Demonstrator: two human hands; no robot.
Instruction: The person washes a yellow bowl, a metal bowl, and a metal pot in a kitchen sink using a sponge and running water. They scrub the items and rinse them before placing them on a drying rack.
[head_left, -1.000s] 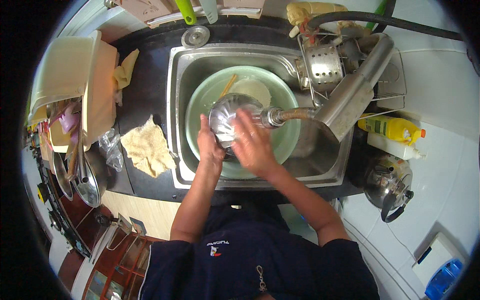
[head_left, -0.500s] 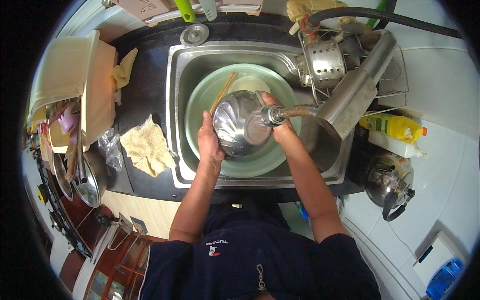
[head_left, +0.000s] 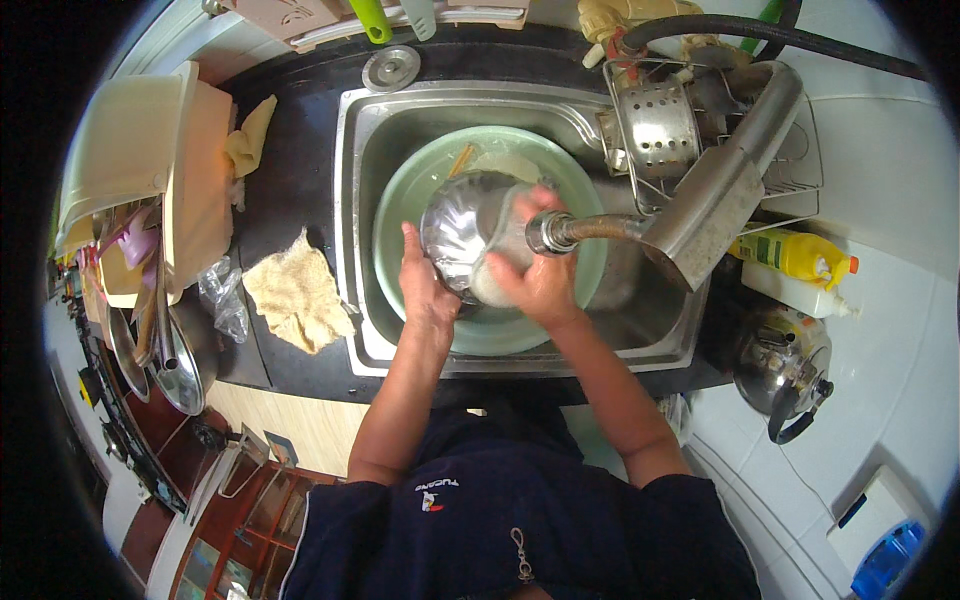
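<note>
In the pale green basin (head_left: 390, 250), a shiny metal bowl (head_left: 455, 225) with a fluted surface is tilted under the faucet head (head_left: 548, 233). My left hand (head_left: 425, 285) grips its lower left edge, the thumb up along the side. Against the right part of the bowl my right hand (head_left: 540, 285) presses a pale cloth-like piece (head_left: 490, 285), thumb and fingers around it; the faucet hides part of this hand. Wooden chopsticks (head_left: 462, 158) and a pale round dish (head_left: 508, 163) lie in the basin behind the bowl.
The basin stands in a steel sink (head_left: 350, 330). To the left are a beige rag (head_left: 298, 292), a crumpled plastic bag (head_left: 222, 298) and a utensil holder (head_left: 195, 170). On the right are a wire rack (head_left: 815, 180), a yellow bottle (head_left: 795, 254) and a kettle (head_left: 775, 360).
My right hand has come from the bowl's far right edge onto its surface with the pale cloth-like piece. The bowl has shifted slightly, covering more of the chopsticks.
</note>
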